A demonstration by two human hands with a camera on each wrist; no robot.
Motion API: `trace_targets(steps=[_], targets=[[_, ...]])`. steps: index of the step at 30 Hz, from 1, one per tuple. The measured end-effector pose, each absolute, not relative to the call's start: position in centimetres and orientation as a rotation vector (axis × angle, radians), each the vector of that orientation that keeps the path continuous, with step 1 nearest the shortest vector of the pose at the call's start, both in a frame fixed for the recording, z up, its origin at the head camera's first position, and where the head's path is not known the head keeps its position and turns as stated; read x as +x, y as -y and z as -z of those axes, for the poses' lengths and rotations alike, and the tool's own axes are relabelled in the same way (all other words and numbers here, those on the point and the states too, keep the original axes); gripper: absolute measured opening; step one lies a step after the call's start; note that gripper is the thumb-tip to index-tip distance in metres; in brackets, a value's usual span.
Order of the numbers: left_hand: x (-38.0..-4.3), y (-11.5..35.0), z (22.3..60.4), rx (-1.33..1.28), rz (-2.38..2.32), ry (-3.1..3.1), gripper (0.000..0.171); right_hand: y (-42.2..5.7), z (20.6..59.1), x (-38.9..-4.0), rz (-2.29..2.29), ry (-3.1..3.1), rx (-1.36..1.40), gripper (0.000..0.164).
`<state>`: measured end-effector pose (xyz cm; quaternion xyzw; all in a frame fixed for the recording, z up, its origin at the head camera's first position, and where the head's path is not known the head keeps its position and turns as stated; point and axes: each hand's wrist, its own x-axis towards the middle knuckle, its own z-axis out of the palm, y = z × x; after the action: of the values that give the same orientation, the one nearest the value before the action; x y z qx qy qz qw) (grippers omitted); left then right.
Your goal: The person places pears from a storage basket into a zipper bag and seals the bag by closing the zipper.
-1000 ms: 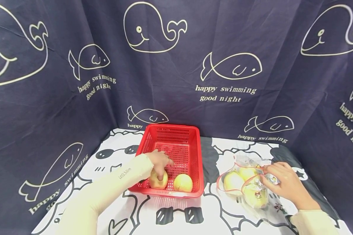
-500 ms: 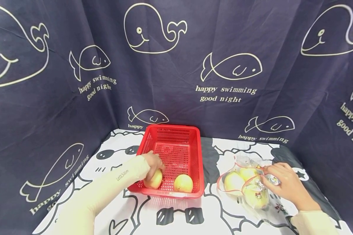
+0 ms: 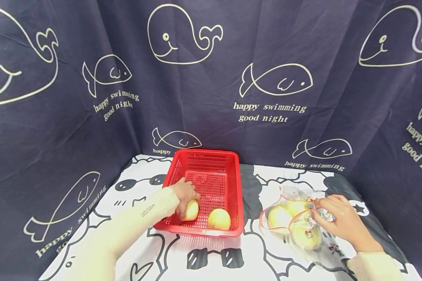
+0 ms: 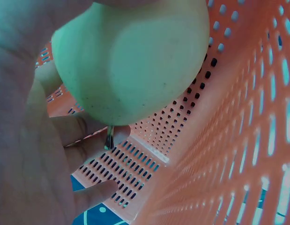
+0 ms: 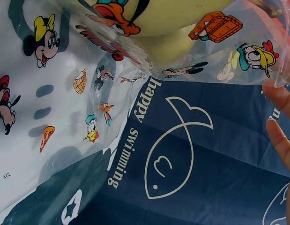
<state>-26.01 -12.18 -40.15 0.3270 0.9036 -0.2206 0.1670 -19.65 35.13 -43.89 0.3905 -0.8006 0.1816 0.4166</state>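
Note:
My left hand (image 3: pixel 184 194) reaches into a red plastic basket (image 3: pixel 235 183) and grips a pale yellow pear (image 3: pixel 192 210) near the basket's front left corner. Close up in the left wrist view, thumb and fingers lie round this pear (image 4: pixel 135 61), its stem pointing down past the fingers. A second pear (image 3: pixel 219 219) rests in the front right part of the basket. On the right, my right hand (image 3: pixel 342 220) pinches the red-edged mouth of a clear bag (image 5: pixel 65 103) printed with cartoon figures. Several yellow pears (image 3: pixel 279 216) sit inside that bag, whose mouth gapes toward the basket.
The table is covered by a white cloth (image 3: pixel 197 269) with black cartoon drawings. Dark blue curtains (image 3: pixel 204 101) with whale and fish outlines enclose the back and both sides. The basket's slotted walls (image 4: pixel 257 140) rise close beside my left hand.
My left hand has taken hold of the left pear, which shifted left, then slightly right and away from the front wall. The right hand and the bag have stayed in place.

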Motion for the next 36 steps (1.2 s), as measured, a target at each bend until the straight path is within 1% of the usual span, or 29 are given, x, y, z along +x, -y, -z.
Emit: trace_targets(steps=[7,16,27,36], targets=[[-26.5,11.7,41.1,0.937,0.63,-2.628,0.088,-35.0,43.8,-19.7,-0.459,1.996,0.99,0.038],[-27.4,11.6,42.5,1.001,0.734,-2.726,0.093,-35.0,43.8,-19.7,-0.466,1.996,1.003,0.037],[-27.8,11.8,41.2,1.125,0.531,-2.956,0.085,-35.0,43.7,-19.5,-0.46,2.009,0.996,0.038],[-28.4,11.2,40.4,1.131,0.421,-3.122,0.078,-35.0,43.8,-19.5,-0.461,2.01,0.993,0.038]])
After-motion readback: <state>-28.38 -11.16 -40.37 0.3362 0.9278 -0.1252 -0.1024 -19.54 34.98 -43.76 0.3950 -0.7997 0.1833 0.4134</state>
